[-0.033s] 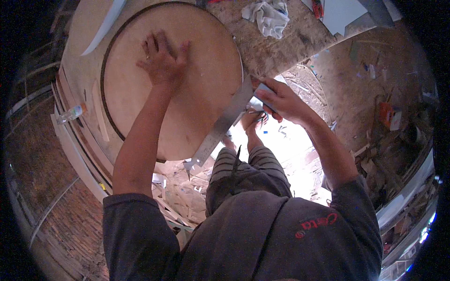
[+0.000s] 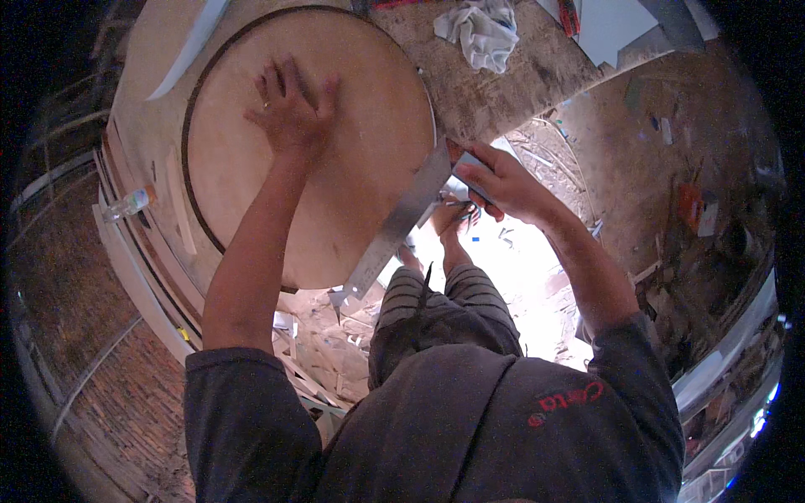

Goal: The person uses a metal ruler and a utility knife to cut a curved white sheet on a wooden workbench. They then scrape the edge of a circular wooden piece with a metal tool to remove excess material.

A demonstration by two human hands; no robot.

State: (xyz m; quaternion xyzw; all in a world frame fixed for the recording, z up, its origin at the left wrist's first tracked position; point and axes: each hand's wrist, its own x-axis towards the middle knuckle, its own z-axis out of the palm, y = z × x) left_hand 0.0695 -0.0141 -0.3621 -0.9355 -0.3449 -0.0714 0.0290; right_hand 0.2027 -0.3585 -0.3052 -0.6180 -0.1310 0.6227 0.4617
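Note:
A large round wooden panel [image 2: 360, 193] with a dark rim lies on the workbench. My left hand [image 2: 295, 113] rests on its upper part, fingers spread; a ring shows on one finger. At the panel's right edge my right hand [image 2: 509, 184] is closed around a pale blue-grey, flat-sided block [image 2: 475, 174], whose exact kind I cannot make out. Just left of that hand, a grey metal-looking strip [image 2: 398, 222] runs slantwise along the panel's lower right side. A small reddish-brown patch shows beside the block, partly covered by my fingers.
On the workbench [image 2: 537, 80] lie a crumpled white cloth [image 2: 482, 33] and a red tool [image 2: 569, 17] beside pale sheets. A clear bottle [image 2: 130, 204] is at the left edge among long strips. Scraps litter the brightly lit floor around my feet; an orange box [image 2: 693, 208] stands right.

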